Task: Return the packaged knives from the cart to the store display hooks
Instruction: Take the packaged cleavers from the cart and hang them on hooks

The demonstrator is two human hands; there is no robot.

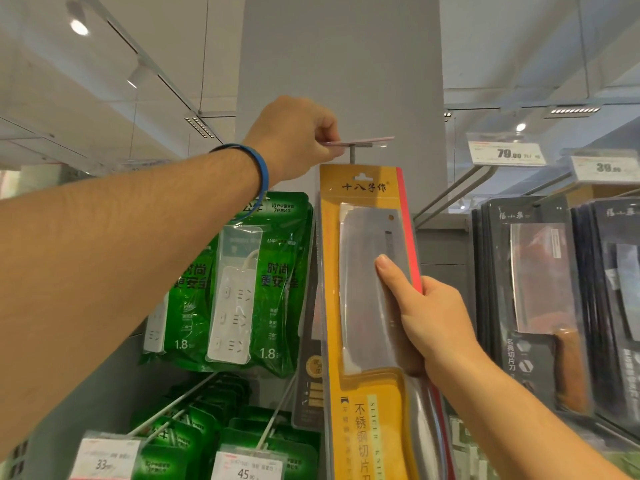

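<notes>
The right hand (429, 317) grasps a yellow-carded packaged knife (360, 292) by its right edge, thumb pressed flat over the cleaver blade under the clear blister and fingers curled behind. The pack stands upright, its top just under a grey hook (352, 155) on the pillar. I cannot tell whether the hang hole is on the hook. The left hand (298, 133), blue wristband (264, 171) on the arm, pinches the label flap (367, 141) above the hook. Green power-strip packs (242, 289) hang to the left, dark knife packs (540, 289) to the right.
</notes>
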